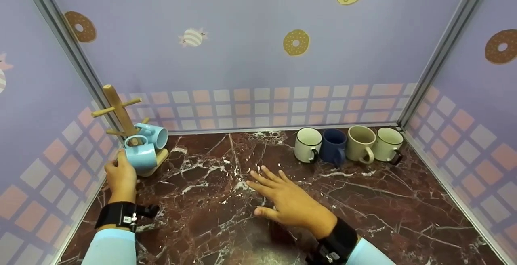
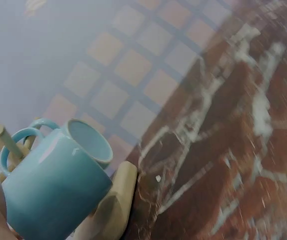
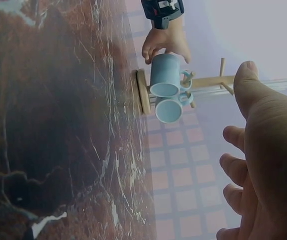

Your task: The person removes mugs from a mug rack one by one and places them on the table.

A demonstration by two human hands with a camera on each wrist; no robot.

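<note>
On the left, a wooden mug tree (image 1: 120, 109) bears two light blue mugs by their handles on its lower pegs. My left hand (image 1: 122, 176) grips the nearer light blue mug (image 1: 141, 158) at its bottom end. That mug lies sideways, its handle up around a peg and its mouth facing right. Just behind hangs the second light blue mug (image 1: 158, 136), close against it in the left wrist view. Over the middle of the table, my right hand (image 1: 293, 200) is spread palm down with straight fingers, holding nothing.
At the back right, a white mug (image 1: 307, 146), a dark blue mug (image 1: 333, 146), a beige mug (image 1: 360, 141) and a pale green mug (image 1: 387, 144) stand upright in a row. Patterned walls enclose the marbled table (image 1: 210, 212) at the back and sides.
</note>
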